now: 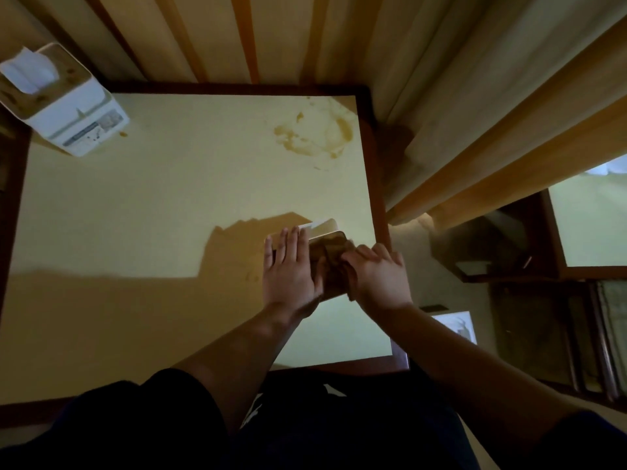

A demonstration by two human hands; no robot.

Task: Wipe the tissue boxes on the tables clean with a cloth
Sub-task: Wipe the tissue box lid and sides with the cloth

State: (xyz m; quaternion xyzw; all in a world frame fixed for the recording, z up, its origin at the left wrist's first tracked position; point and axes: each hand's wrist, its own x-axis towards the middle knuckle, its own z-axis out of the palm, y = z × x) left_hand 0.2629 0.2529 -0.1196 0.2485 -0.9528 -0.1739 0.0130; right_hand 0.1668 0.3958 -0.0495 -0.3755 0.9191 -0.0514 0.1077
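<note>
A tissue box (73,113), white and upright with a tissue poking from its top, stands at the far left corner of a pale yellow tabletop (163,205) edged in dark wood. The room is dim; striped tan and orange bench cushions (217,35) run behind it. A brown smear (314,135) stains the far right part of the surface. Near the right edge sits a second tissue box (320,228), its long axis running from near to far, top facing up. The left hand (288,269) lies flat along the box's left side, fingers straight and together. The right hand (381,274) presses a brown cloth (330,257) onto the box's top, fingers curled into the cloth. Further right, another pale table (590,225) shows partly.
</note>
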